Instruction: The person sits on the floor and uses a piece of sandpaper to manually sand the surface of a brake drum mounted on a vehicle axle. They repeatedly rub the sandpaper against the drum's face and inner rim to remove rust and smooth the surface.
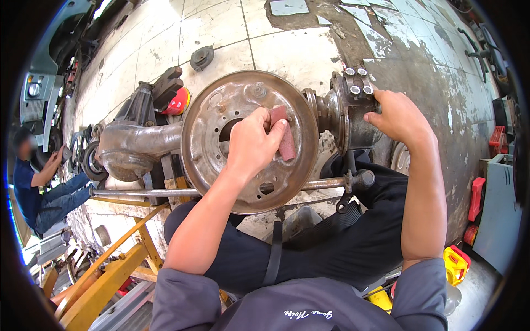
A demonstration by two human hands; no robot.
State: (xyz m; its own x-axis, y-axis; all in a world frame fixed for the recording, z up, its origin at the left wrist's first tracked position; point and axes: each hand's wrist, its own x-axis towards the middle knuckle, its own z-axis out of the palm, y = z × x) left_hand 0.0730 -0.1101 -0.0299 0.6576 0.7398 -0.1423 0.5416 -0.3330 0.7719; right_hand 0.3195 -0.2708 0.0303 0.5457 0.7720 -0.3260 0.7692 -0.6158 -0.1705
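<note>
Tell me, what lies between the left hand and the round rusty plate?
A folded reddish abrasive strip, pressed by the left hand against the round rusty plate; the head view shows it.

Two bare hands: left hand (255, 144), right hand (398, 115). One reddish abrasive strip (285, 139). One rusty round backing plate (221, 118). One axle housing (141, 142). Four wheel studs (357, 80) on one hub (353, 110). One long steel rod (165, 192). One yellow stand (110, 270). One seated co-worker (38, 187). One red cap (178, 102). One yellow container (456, 265).
</note>
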